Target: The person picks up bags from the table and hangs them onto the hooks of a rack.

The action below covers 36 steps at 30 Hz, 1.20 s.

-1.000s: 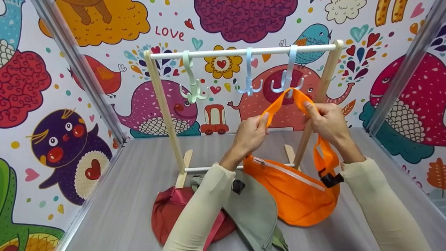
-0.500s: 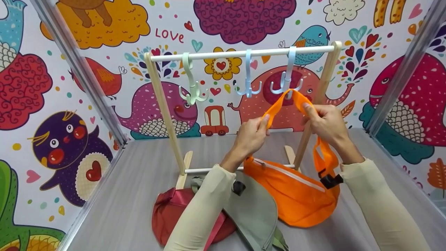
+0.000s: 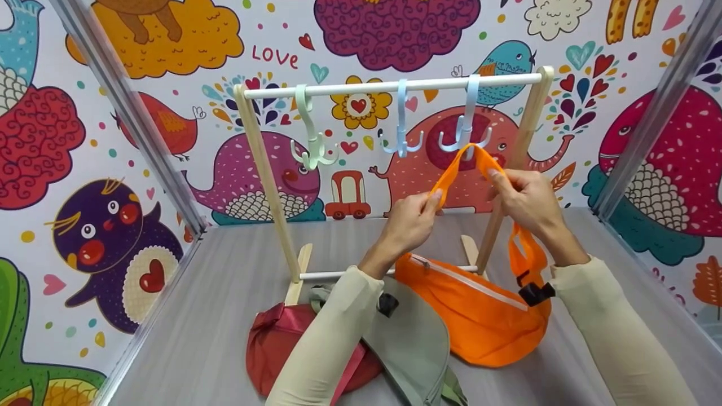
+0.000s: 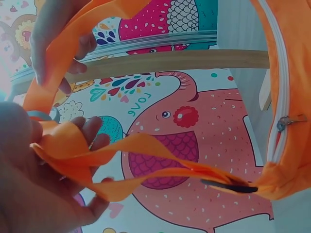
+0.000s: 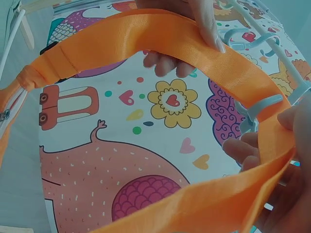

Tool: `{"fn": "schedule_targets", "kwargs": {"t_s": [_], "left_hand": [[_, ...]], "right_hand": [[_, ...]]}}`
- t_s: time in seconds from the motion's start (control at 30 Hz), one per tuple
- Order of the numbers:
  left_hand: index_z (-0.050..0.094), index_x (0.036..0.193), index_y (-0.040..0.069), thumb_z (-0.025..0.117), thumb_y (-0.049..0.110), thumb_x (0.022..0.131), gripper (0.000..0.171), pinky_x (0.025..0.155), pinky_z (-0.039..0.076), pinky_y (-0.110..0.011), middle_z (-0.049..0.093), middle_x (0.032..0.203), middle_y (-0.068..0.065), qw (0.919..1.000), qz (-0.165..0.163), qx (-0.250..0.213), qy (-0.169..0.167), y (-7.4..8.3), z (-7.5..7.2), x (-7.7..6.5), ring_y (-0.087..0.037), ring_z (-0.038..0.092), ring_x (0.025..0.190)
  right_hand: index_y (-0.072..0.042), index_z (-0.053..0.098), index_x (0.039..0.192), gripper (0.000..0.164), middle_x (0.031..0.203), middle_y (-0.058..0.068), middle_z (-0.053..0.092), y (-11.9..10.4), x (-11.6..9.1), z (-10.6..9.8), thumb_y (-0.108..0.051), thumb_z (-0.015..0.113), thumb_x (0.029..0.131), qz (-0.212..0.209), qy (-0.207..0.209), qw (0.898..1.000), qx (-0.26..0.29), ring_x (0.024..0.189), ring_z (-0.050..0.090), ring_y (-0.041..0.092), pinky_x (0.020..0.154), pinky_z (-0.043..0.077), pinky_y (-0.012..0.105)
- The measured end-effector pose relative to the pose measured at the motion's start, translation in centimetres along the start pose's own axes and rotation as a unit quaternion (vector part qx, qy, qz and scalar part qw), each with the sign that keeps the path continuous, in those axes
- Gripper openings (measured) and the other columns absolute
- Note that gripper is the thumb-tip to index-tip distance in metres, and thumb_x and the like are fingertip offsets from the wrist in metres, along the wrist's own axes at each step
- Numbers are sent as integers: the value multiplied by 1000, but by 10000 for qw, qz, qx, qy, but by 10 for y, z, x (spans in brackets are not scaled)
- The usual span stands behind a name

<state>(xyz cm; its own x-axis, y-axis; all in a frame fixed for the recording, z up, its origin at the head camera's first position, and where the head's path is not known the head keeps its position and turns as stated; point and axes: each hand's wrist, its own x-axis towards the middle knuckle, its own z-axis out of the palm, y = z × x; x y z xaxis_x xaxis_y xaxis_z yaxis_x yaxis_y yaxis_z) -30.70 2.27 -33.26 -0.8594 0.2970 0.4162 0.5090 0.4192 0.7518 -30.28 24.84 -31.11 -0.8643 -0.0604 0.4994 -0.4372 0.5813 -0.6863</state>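
Orange waist bag (image 3: 476, 316) below the hands, in front of right half of rack (image 3: 272, 197), low over desk (image 3: 208, 327); contact with desk unclear. Strap (image 3: 448, 177) up in a loop at prongs of right light-blue hook (image 3: 472, 100); seated on a prong or only overlapping, cannot tell. Left hand (image 3: 410, 223) pinching one side of loop, right hand (image 3: 530, 197) pinching the other.

Handling, by look: light, soft, floppy, not fragile; webbing bendy, prone to twisting, maybe slightly slick. Best hold: strap on both sides of the peak, flat between thumb and fingers; not by black buckle (image 3: 532, 292), near right sleeve (image 3: 609, 321).

Edges to mind: prong tips, right post (image 3: 524, 135) near right hand, rail (image 3: 434, 84) above. Tighter leftward: middle hook (image 3: 401, 121) near, grey bag (image 3: 409, 344) just beside orange one. Probably more room rightward.
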Motion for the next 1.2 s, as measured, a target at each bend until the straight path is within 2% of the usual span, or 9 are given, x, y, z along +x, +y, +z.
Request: {"fn": "schedule_targets", "kwargs": {"t_s": [0.17,0.37,0.5,0.67,0.8,1.0,1.2], "left_hand": [[60,83,8,48,31,105,34,48,27,-19,41,65,3,9999,40,9,-134,0,-1,-1,-10,37,54],[59,93,9,51,29,104,24,51,34,-19,46,72,1,9990,-85,-30,-438,2,-2,-3,-11,42,58],[61,102,8,53,27,103,20,56,37,-20,49,78,-2,9985,-124,86,-525,1,-2,-3,-12,45,64],[63,117,8,55,28,102,26,66,44,-20,55,91,-3,9972,-196,375,-614,1,0,-3,-14,51,78],[60,130,9,55,29,102,35,76,48,-20,59,102,-3,9959,-309,468,-712,1,-1,-4,-14,54,87],[57,135,10,56,30,101,40,84,50,-25,60,109,-4,9942,-351,542,-854,2,-2,-6,-16,56,93],[50,143,10,57,26,101,46,101,47,-35,59,128,-7,9928,-516,586,-912,1,-2,-6,-21,56,113]], "right_hand": [[-5,72,103,48,80,8,63,1,1,1,-47,49,101,-31,-77,9999,-89,65,54,26,53,45,23],[-6,71,102,47,83,9,63,2,1,3,-48,50,100,-49,-111,9998,-139,71,55,27,60,49,24],[-6,69,111,47,88,9,64,3,0,3,-48,52,100,-21,-179,9997,-169,75,58,27,64,51,23],[-6,64,125,47,98,11,69,3,-1,4,-45,55,99,-68,-310,9994,-131,80,61,26,67,53,22],[-5,61,129,46,96,14,66,3,-2,4,-39,58,99,-159,-408,9990,-116,81,59,26,66,51,20],[-8,59,132,49,96,11,64,2,-4,3,-42,59,98,-147,-390,9990,-186,80,60,26,68,52,21],[-9,55,137,54,108,12,65,2,-5,1,-44,60,97,-46,-432,9989,-190,85,60,26,71,51,18]]}}
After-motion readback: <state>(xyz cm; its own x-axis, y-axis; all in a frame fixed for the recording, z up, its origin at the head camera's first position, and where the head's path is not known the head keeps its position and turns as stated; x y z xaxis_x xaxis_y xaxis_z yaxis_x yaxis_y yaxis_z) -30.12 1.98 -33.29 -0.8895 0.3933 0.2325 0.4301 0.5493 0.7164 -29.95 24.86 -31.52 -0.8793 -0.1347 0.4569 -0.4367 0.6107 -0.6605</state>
